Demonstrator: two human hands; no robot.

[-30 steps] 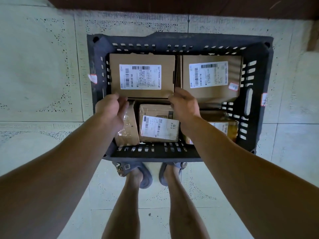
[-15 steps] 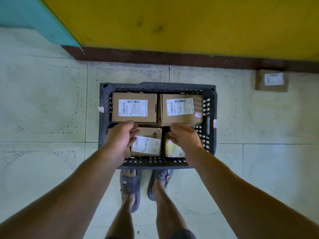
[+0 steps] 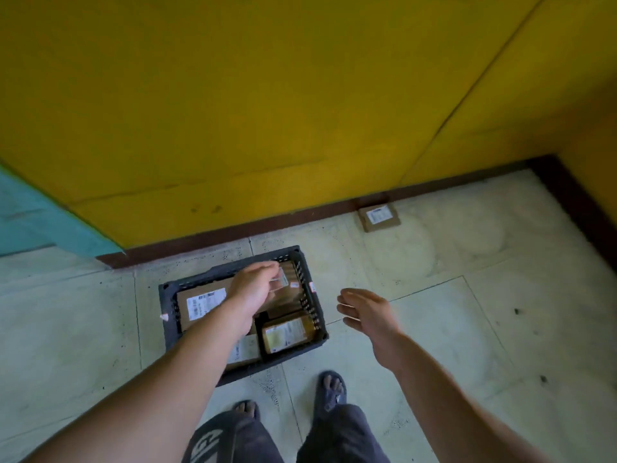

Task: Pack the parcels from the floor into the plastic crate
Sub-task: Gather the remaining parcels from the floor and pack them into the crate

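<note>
The dark plastic crate (image 3: 166,307) stands on the tiled floor near the wall and holds several cardboard parcels. One labelled box (image 3: 200,304) lies at its left, and a yellowish taped parcel (image 3: 287,332) lies at its near right. My left hand (image 3: 254,287) hovers above the crate with relaxed fingers and holds nothing. My right hand (image 3: 364,309) hangs over the floor to the right of the crate, fingers spread and empty. One more labelled parcel (image 3: 379,217) lies on the floor against the skirting, far right of the crate.
A yellow wall (image 3: 267,111) with a dark skirting runs behind the crate and turns a corner at the right. A teal panel (image 3: 30,222) is at the left. My feet in sandals (image 3: 329,390) stand just in front of the crate.
I have straightened up, so the crate looks smaller and lower. Both hands have lifted out of the crate, and the right hand has swung out to the right over the floor.
</note>
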